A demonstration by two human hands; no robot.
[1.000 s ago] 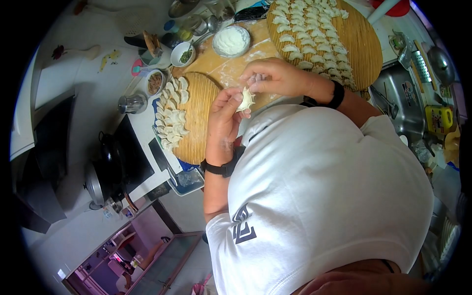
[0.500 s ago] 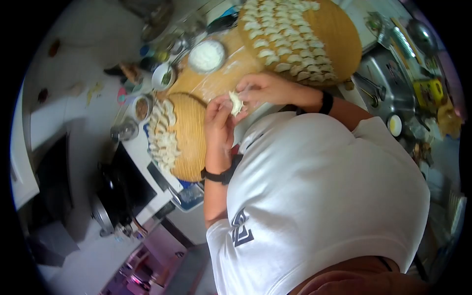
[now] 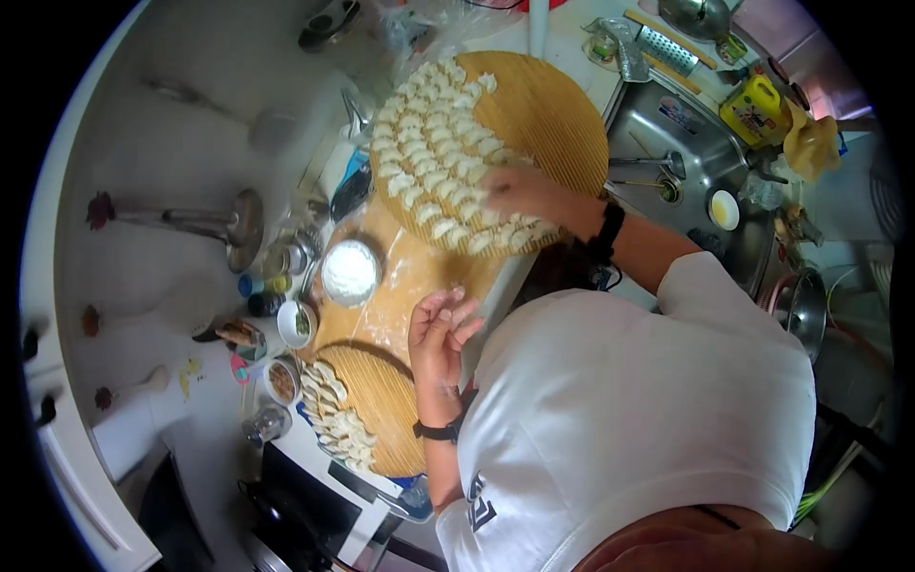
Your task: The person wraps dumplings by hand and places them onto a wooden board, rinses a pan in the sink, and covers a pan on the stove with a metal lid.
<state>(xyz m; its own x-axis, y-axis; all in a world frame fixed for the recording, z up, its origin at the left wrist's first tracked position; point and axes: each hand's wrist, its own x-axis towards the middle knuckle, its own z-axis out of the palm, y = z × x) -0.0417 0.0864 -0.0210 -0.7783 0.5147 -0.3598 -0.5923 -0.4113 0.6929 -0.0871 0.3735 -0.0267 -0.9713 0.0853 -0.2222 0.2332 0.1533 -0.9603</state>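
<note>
Dumplings line the large round board; the right hand is over them, grip indiscernible. The left hand is empty, unclenched, near the small round board.

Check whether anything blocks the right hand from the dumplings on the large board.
Nothing visible does: the right hand is over the large board, right at the dumplings, though blur hides whether it touches any.

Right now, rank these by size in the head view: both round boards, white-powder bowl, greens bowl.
1. Upper round board
2. Lower round board
3. White-powder bowl
4. Greens bowl
</note>
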